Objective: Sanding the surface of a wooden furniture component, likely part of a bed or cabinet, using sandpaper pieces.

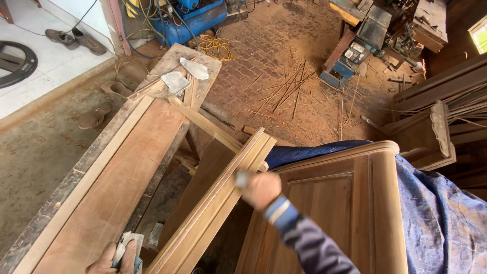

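Long moulded wooden frame piece (215, 203) runs diagonally through the centre, upper end leaning at the corner of the panelled cabinet door (329, 203), lower end near the bottom edge. Right hand (261, 190), in a dark sleeve with a striped cuff, is closed around a small grey object, blurred, likely a sanding pad (242, 178), pressed on the upper part of the frame piece. Left hand (114, 260), just left of the frame piece's lower end, fingers curled, pinches folded pale sandpaper (124, 246) against the bench (109, 187). The bench, a long reddish plank with pale edge strips, lies left of the frame piece. At its far end two grey torn sheets (185, 75). Blue tarp (436, 218) drapes right of the cabinet door. Far beyond the frame piece: blue compressor tank (190, 23) with yellow cable coil (217, 48), thin wood sticks (286, 91) scattered on the brick floor, a blue machine with a small pale rectangular label panel (355, 50). Sandals (76, 40) on white tile at upper left.
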